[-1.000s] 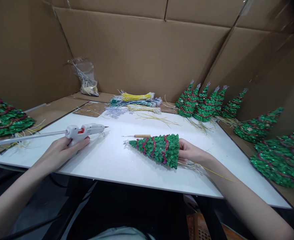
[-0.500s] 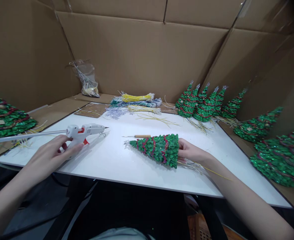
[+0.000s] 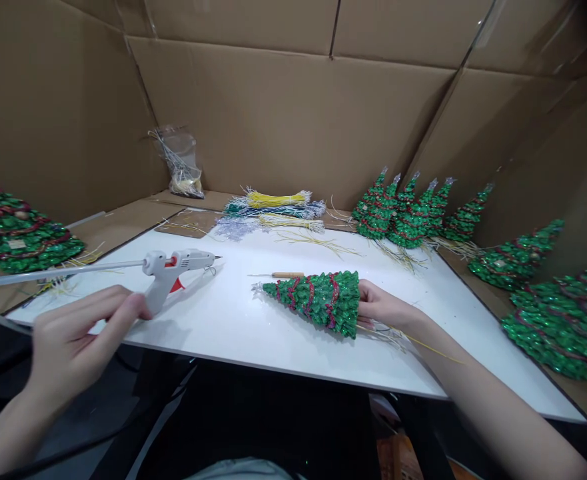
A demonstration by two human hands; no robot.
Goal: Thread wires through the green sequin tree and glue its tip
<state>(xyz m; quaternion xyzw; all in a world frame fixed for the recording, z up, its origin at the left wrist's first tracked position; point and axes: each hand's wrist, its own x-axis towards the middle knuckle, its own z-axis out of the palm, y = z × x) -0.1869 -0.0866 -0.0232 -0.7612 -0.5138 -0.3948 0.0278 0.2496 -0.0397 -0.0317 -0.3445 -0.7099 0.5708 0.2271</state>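
A white glue gun (image 3: 183, 261) with a red trigger and a long clear glue stick stands on the white board at the left, nozzle to the right. My left hand (image 3: 86, 333) is closed, with thumb and fingers pinched at the bottom of its handle. In the middle, a green tree with red garland (image 3: 313, 298) lies on its side, its clear star tip to the left. My right hand (image 3: 380, 305) is at the tree's base, fingers curled round the edge and partly hidden behind it. Thin wires trail from the base beneath my right wrist.
A wooden-handled awl (image 3: 287, 275) lies behind the tree. Bundles of yellow and green wires (image 3: 278, 200) sit at the back, near a plastic bag (image 3: 186, 167). Several finished trees (image 3: 410, 217) stand back right, with others at both sides. Cardboard walls surround the board (image 3: 213, 320).
My left hand has slid from the grip by the trigger down and left to the handle's bottom. The view has shifted slightly; my right hand and the tree look the same.
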